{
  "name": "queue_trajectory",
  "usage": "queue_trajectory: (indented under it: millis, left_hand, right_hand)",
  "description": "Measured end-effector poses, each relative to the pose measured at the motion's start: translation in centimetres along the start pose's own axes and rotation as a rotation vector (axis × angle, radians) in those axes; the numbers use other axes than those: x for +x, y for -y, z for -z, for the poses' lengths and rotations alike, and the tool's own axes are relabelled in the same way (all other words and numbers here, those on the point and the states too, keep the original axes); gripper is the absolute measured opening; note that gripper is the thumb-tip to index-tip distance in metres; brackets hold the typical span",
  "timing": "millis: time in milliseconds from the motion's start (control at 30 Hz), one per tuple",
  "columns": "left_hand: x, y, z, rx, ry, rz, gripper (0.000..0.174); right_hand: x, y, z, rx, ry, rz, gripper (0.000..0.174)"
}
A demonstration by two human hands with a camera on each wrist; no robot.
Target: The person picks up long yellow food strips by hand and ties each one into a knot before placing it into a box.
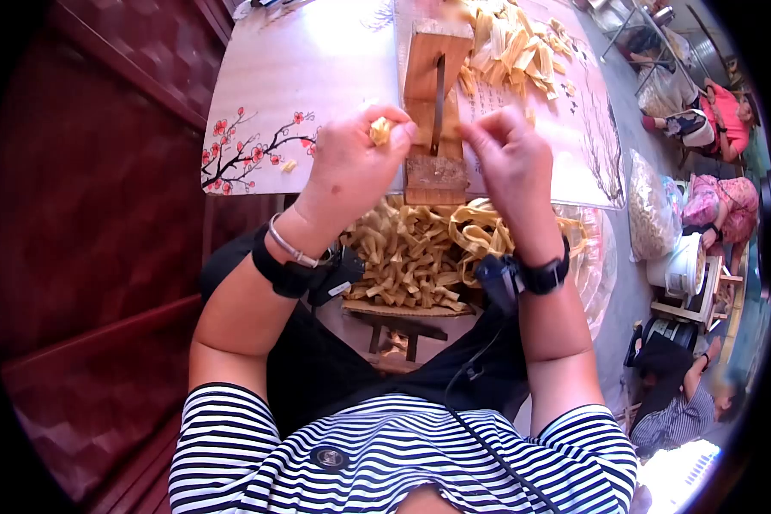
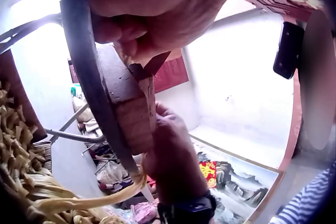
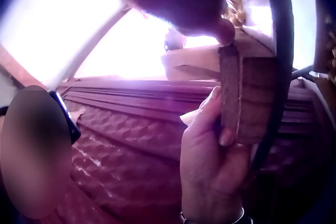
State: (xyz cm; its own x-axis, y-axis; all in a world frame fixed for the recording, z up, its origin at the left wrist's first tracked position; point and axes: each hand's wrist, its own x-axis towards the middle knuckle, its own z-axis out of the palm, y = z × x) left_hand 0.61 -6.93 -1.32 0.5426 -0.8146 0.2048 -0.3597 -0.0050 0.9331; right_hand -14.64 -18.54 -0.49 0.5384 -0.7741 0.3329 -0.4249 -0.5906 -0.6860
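Between the curled fingers and thumb of my left hand (image 1: 347,163) is a small yellow piece (image 1: 379,130) of what looks like a dried, folded strip. That hand is raised left of a wooden block stand (image 1: 437,180) with a narrow dark metal bar (image 1: 439,103) running along it. On the stand's other side, my right hand (image 1: 518,163) has its thumb and fingers drawn together near the bar; I cannot tell whether they pinch anything. A long yellow strip (image 2: 100,201) rises from the pile to the stand's lower edge in the left wrist view.
Below the table's front edge lies a heap of yellow pieces (image 1: 403,257) above my lap. More strips (image 1: 522,51) lie at the table's back right. The table (image 1: 300,68) has a flower-printed top. People sit at the right, near a white bucket (image 1: 685,265); a dark red wall (image 1: 86,214) stands left.
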Motion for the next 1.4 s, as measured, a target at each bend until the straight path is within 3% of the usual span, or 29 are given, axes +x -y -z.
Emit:
queue_trajectory:
  millis: [33,100,133,233,267,367,400,500,533,600,633,667,700,733,767,833,900,933,1067,1133,1167,1233,1333,1400]
  left_hand:
    - [0.0,0.0,0.1,-0.017,-0.008,0.006,0.016]
    - [-0.4,-0.2,0.4,-0.049,-0.028,0.028,0.016]
    - [-0.9,-0.6,0.9,-0.021,-0.038,-0.061,0.014]
    - [-1.3,-0.7,0.8,0.031,-0.156,-0.573,0.013]
    - [-2.1,-1.7,0.6,0.014,-0.146,-0.584,0.014]
    - [-4.9,-4.4,0.7,-0.171,0.151,-0.225,0.015]
    - [-4.9,-4.3,0.9,-0.232,0.254,-0.079,0.015]
    - [-5.8,-3.3,-0.6,-0.611,0.580,0.582,0.013]
    - [-5.6,-4.4,-0.1,-0.087,0.861,0.392,0.016]
    - [-5.8,-4.6,0.3,-0.463,1.098,0.283,0.020]
    - [-5.3,-5.0,1.3,-0.646,1.290,0.229,0.022]
    - [-5.2,-5.3,1.9,-0.700,1.169,0.132,0.023]
    - [-5.0,-5.1,1.8,-0.489,0.942,-0.182,0.023]
    - [-4.8,-4.9,1.6,-0.218,0.649,-0.415,0.026]
    - [-4.4,-4.6,1.5,0.087,0.400,-0.599,0.029]
    - [-4.0,-4.1,1.0,0.225,0.233,-0.807,0.033]
    - [-3.8,-4.5,2.8,0.413,0.333,-0.844,0.034]
    - [-4.0,-3.7,2.6,0.289,0.301,-0.871,0.035]
    - [-4.3,-3.6,2.0,0.255,0.030,-0.971,0.027]
    - [-3.9,-3.1,1.9,0.223,-0.053,-0.809,0.025]
    - [-3.7,-3.0,1.7,0.204,-0.087,-0.725,0.024]
    - [-3.6,-3.7,2.1,0.177,0.084,-0.625,0.021]
    - [-4.1,-3.8,2.5,0.314,0.227,-0.497,0.015]
    - [-4.6,-3.4,2.0,0.368,0.209,-0.495,0.012]
  right_hand:
    - [0.3,-0.1,0.6,0.015,0.003,-0.104,0.018]
    - [0.2,-0.7,1.7,0.300,-0.024,-0.075,0.014]
    - [-0.3,-0.4,1.8,0.439,0.005,-0.057,0.011]
    - [-2.4,1.2,1.2,0.363,0.043,0.268,0.011]
    - [-2.5,2.3,1.8,0.226,0.060,0.463,0.011]
    - [-2.5,3.0,1.7,0.299,0.186,0.797,0.016]
    - [-2.7,3.8,2.0,0.325,0.226,0.829,0.017]
    - [-3.6,4.5,2.9,0.368,0.308,0.819,0.013]
    - [-3.4,4.1,3.2,0.405,0.302,0.796,0.013]
    - [-2.5,3.4,3.5,0.478,0.292,0.756,0.011]
    - [-2.8,3.1,3.4,0.457,0.191,0.652,0.012]
    - [-3.2,3.5,3.7,0.467,0.244,0.442,0.014]
    - [-3.4,4.2,3.7,0.474,0.293,0.231,0.017]
    - [-3.7,4.0,2.9,0.484,0.331,0.142,0.024]
    - [-3.5,4.3,3.1,0.525,0.490,-0.086,0.024]
    - [-3.5,3.7,3.2,0.968,0.829,-0.611,0.021]
    - [-3.5,4.2,3.1,0.885,1.037,-0.628,0.020]
    - [-4.3,3.2,2.1,1.035,1.041,-0.716,0.020]
    - [-5.2,4.3,0.7,1.295,0.667,-0.678,0.014]
    - [-4.8,4.9,1.8,1.331,0.449,-0.511,0.012]
    - [-4.9,4.8,2.1,1.140,0.334,-0.382,0.011]
    - [-5.0,5.0,2.1,0.929,0.286,-0.132,0.010]
    - [-4.3,4.1,1.8,0.545,0.339,0.263,0.012]
    - [-4.7,4.2,1.1,0.292,0.332,0.334,0.013]
